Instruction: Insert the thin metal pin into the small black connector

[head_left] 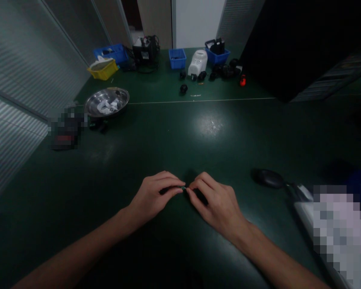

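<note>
Just above the dark green table (138, 148), my two hands meet fingertip to fingertip near the middle of the view. My left hand (159, 190) pinches a tiny green piece (183, 188) with a pale tip between thumb and fingers. Its exact kind is too small to make out. From the other side, the thumb and forefinger of my right hand (215, 198) are closed at the pale end of that piece. Whether the right fingertips hold a separate part is hidden.
A steel bowl (124, 98) with crumpled white material stands back left. Along the far edge are a yellow bin (104, 74), a blue bin (177, 63), a white plastic housing (198, 62) and small black parts (183, 88). A black computer mouse (270, 178) lies right.
</note>
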### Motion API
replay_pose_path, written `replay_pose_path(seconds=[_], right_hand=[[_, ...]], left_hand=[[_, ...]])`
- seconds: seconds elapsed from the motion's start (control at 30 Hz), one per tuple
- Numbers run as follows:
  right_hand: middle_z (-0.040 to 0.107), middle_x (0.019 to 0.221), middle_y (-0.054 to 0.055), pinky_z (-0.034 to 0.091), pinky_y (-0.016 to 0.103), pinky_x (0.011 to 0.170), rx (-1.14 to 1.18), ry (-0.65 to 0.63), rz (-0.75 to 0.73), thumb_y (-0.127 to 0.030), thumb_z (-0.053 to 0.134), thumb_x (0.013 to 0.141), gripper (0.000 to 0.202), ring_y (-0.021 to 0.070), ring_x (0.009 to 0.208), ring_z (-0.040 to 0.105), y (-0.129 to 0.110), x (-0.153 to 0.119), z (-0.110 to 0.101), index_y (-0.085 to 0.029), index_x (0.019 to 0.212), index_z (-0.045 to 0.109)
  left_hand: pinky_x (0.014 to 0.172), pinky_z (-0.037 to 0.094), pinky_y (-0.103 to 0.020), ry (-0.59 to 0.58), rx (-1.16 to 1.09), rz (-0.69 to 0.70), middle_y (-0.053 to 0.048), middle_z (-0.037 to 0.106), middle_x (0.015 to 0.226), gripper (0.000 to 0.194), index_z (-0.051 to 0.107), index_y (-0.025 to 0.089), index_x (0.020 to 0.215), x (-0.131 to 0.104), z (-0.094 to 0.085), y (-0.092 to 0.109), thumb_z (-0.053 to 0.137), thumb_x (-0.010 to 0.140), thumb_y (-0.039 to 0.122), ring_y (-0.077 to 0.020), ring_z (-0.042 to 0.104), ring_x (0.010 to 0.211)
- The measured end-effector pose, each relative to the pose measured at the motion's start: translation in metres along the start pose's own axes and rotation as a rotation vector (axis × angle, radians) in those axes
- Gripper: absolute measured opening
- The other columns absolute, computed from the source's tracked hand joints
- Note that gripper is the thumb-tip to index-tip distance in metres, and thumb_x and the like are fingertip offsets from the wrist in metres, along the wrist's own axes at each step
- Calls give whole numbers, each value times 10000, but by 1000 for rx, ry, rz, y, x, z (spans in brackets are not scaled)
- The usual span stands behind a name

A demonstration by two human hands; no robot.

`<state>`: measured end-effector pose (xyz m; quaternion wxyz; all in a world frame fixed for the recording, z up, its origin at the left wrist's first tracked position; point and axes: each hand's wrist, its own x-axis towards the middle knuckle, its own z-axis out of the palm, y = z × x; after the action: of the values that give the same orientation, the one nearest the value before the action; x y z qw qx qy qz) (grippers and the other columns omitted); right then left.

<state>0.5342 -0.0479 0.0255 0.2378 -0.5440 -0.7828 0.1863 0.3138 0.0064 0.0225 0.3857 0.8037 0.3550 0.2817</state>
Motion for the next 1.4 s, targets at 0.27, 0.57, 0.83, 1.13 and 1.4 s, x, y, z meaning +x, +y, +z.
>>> replay_pose_path(seconds=[0.27,0.57,0.83,1.13,1.4], right_hand=[[638,986,23,401,276,624,4,-27,4,-338,463,1076,210,126,741,615,1,1,0,-212,1026,623],[640,973,23,387,283,610,-20,-22,33,-334,480,1064,202,131,735,614,-1,0,-1,-216,998,630],[652,966,24,395,284,610,-17,5,21,-326,493,1060,200,129,741,627,-2,0,-1,-213,1003,648],[665,977,35,406,270,611,-19,16,22,-333,484,1064,217,129,738,629,-3,-1,-2,-209,990,646],[652,974,26,397,275,615,-29,9,25,-320,498,1057,197,129,740,620,-4,-1,-3,-208,991,646]], left_hand=[[872,593,-291,61,0,62,-25,788,1049,201,795,240,1083,-2,4,-1,708,919,164,-161,731,956],[836,568,-307,79,0,-89,-51,734,1070,167,786,239,1065,5,-9,2,649,970,227,-171,684,971],[867,517,-366,12,264,0,-49,705,1042,149,765,225,1033,19,-9,-9,629,976,204,-203,615,998],[954,519,-390,33,301,12,-68,663,1184,280,677,231,1258,13,-13,-9,597,991,203,-209,605,1098],[899,501,-388,17,413,111,-80,663,1095,197,724,183,1115,19,-11,-11,559,1013,217,-209,588,1016]])
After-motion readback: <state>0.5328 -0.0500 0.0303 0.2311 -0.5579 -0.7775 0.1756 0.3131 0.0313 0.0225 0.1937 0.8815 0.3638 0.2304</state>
